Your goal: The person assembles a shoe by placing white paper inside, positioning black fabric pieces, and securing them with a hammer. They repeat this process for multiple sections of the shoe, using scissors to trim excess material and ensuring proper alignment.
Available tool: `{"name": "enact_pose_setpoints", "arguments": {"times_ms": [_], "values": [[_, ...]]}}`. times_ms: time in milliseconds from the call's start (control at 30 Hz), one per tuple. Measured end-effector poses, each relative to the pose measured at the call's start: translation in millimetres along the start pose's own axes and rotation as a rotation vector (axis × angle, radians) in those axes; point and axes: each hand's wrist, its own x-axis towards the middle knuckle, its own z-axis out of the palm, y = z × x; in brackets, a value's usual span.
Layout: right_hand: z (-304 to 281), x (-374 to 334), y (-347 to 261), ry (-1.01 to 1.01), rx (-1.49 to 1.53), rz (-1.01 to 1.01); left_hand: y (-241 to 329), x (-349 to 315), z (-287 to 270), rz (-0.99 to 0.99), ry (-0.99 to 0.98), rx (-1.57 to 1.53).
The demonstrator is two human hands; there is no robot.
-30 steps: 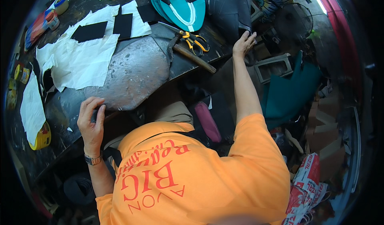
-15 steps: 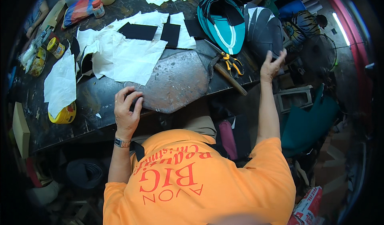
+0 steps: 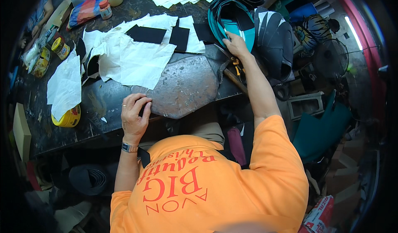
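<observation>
The teal, oval stack of layered pieces with a white stripe [image 3: 235, 27] lies on the dark, scuffed table [image 3: 95, 104], directly under the fingertips of the right hand [image 3: 237, 45], at its near part; whether those fingers pinch a layer or merely touch it, I cannot tell. Yellow-and-black-handled scissors [image 3: 237, 65] lie partly hidden beside the right forearm. The left hand [image 3: 134, 117], loosely curled with thumb apart and nothing visible in it, rests at the near-left edge of the grey-brown, flat, worn slab [image 3: 186, 84]
</observation>
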Motion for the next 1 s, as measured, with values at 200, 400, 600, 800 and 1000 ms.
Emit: {"name": "enact_pose_setpoints", "arguments": {"times_ms": [200, 400, 600, 800, 1000], "values": [[-26, -12, -4, 0.466, 0.187, -0.021, -1, 1, 2, 0.011, -0.005, 0.013], [-56, -27, -16, 0.569, 0.179, -0.071, 1, 1, 0, 0.005, -0.018, 0.028], [-77, -40, -46, 0.765, 0.137, -0.028, -2, -2, 1, 0.013, -0.023, 0.042], [-73, -139, -142, 0.293, -0.210, -0.558, 5, 7, -9, 0.038, 0.091, -0.167], [-23, -221, -189, -0.211, 0.038, -0.905, 11, 40, -48, 0.270, -0.251, 0.192]]}}
